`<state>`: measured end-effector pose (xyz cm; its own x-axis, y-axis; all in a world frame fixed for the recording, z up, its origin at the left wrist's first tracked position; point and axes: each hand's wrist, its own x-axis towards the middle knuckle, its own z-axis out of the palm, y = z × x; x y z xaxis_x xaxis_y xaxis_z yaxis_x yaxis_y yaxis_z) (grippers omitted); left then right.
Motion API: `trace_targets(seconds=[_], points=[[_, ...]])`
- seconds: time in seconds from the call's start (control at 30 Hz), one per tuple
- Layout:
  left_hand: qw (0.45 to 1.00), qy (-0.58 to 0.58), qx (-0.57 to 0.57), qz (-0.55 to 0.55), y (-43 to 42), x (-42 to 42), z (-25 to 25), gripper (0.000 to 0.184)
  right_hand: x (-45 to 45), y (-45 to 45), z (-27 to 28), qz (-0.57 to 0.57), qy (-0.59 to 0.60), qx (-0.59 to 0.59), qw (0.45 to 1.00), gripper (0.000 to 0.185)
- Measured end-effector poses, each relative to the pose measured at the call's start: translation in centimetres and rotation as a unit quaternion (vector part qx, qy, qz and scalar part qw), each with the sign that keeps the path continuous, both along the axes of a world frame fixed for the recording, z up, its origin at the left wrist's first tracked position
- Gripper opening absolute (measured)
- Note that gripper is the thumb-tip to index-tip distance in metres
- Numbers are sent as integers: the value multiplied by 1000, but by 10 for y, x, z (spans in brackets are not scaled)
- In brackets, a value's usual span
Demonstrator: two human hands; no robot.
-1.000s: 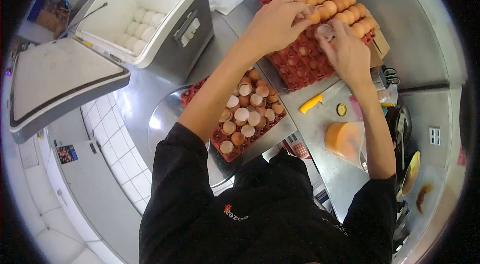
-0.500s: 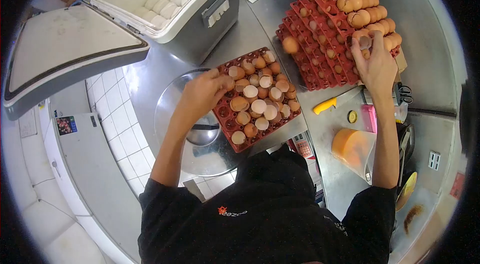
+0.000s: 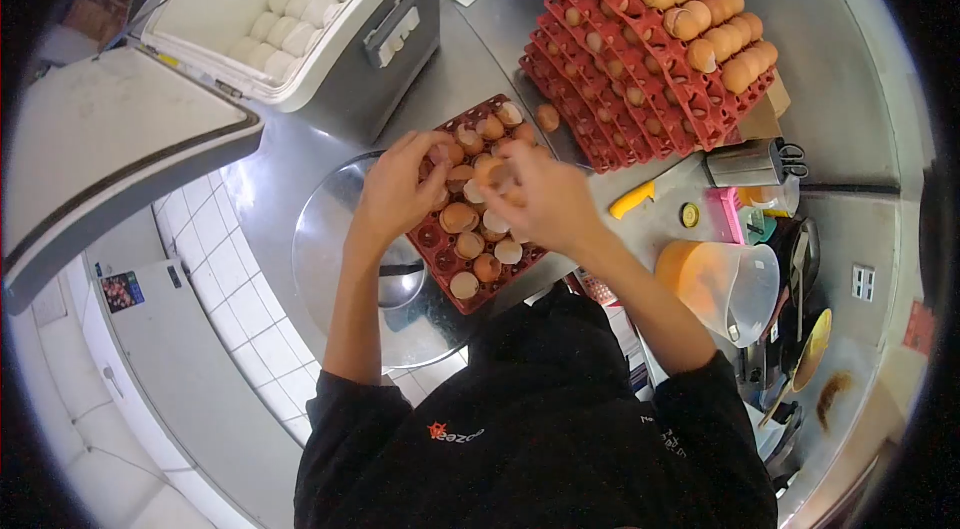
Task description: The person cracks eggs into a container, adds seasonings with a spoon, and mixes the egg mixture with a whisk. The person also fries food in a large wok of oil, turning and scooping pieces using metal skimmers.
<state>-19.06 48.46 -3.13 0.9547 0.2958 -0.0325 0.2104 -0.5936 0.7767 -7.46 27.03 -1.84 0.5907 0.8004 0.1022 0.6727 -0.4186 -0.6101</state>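
My right hand [image 3: 545,199], blurred by motion, is closed around a brown egg [image 3: 490,172] above the red egg tray [image 3: 432,247]. My left hand [image 3: 400,184] is at that tray's upper left side, its fingers curled over the shells; what they hold, if anything, is hidden. Many cracked, hollow brown eggshells [image 3: 460,219] lie in this tray. Beside and partly under it is a large round steel bowl [image 3: 325,249]. A single loose egg [image 3: 547,117] rests between this tray and a stack of red egg trays [image 3: 640,94], whose top carries rows of brown eggs [image 3: 705,16].
An open cooler [image 3: 400,79] with white rounded pieces [image 3: 285,29] stands at upper left, its lid [image 3: 120,149] swung out. On the right are a yellow-handled knife [image 3: 632,199], a plastic jug [image 3: 725,289] with orange contents, a pink container [image 3: 723,214] and scissors [image 3: 792,161].
My right hand has moved from the stacked trays, left and down to the shell tray, bringing an egg. The loose egg sits lower than before. The whole view has shifted slightly.
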Motion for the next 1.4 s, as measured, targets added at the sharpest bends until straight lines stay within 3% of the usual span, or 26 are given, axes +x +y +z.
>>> trace_targets(seconds=[0.1, 0.2, 0.37, 0.43, 0.53, 0.63, 0.73, 0.93, 0.97, 1.1, 1.13, 1.2, 1.27, 1.33, 1.4], points=[[997, -73, -10, -37, -11, 9, -10, 35, -12, 12, -21, 16, -87, -12, 996, 43], [995, -93, 11, -36, -17, 6, -26, 38, 5, 7, -12, -35, -10, 10, 999, 34], [997, -66, -46, 23, -27, -12, -23, 37, 110, -7, -75, -91, -52, -127, 986, 36], [995, -84, -45, 37, -29, -18, -22, 36, 137, -9, -115, 24, -109, -242, 964, 35], [988, -119, -78, 61, -32, -35, -16, 34, 140, 1, -141, 67, -146, -253, 954, 24], [985, -82, -98, 119, -34, -49, -15, 29, 145, 9, -162, 29, -141, -275, 951, 26], [976, -86, -122, 157, -35, -62, -18, 26, 148, 7, -163, 85, -194, -334, 918, 26], [976, -95, -77, 181, -34, -83, -23, 25, 145, 10, -142, 40, -178, -286, 941, 30], [973, -77, -92, 195, -35, -86, -23, 26, 147, 7, -137, 27, -152, -232, 960, 30], [963, -88, -120, 223, -39, -90, -33, 30, 126, 7, -54, -3, -135, -99, 986, 38], [962, -89, -119, 229, -40, -90, -38, 30, 114, 15, -36, 3, -136, -98, 986, 38], [949, -104, -114, 275, -41, -88, -46, 34, 85, 32, -9, 64, -61, 35, 995, 38], [947, -94, -112, 287, -43, -83, -42, 35, 48, 54, 0, 129, 17, 19, 991, 38], [947, -89, -109, 288, -42, -78, -36, 36, 19, 77, -10, 177, -25, 52, 982, 38], [942, -122, -113, 291, -45, -66, -34, 37, 3, 92, -32, 191, 4, 12, 981, 41]])
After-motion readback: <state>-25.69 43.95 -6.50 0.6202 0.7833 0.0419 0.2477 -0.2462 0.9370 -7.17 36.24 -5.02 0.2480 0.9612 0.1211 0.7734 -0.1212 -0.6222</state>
